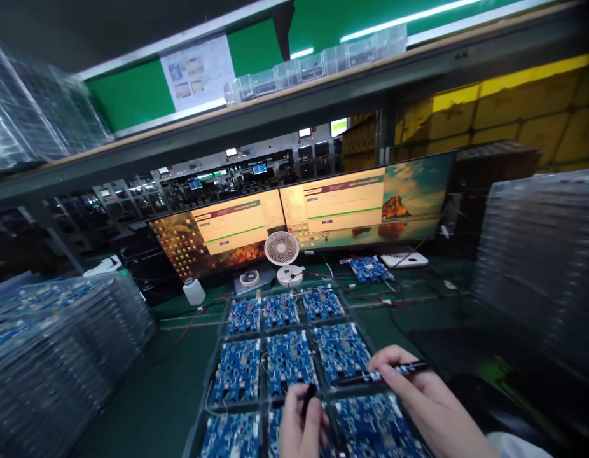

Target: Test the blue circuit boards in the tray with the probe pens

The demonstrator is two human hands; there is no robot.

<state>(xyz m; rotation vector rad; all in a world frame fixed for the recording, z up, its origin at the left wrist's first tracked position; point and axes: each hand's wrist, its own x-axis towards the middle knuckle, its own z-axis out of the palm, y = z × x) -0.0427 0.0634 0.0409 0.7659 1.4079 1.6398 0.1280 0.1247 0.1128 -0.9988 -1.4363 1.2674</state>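
Observation:
Between the thumb and fingers of my right hand (418, 388) is a black marker pen (366, 378), its tip pointing left over the circuit boards. My left hand (301, 426) is closed around a small black piece that looks like the marker's cap (310, 395). Both hands hover above a tray (209, 381) divided into compartments, where blue circuit boards (289, 356) lie in rows. The nearest boards are partly hidden by my left hand. A thin pale wire loops along the tray's left side.
Two monitors (332, 213) stand behind the tray, with a small white fan (282, 249) and a white bottle (194, 292) before them. Another blue board (369, 269) lies at the back right. Stacked trays rise on the left (75, 356) and right (537, 248). A shelf (275, 108) crosses overhead.

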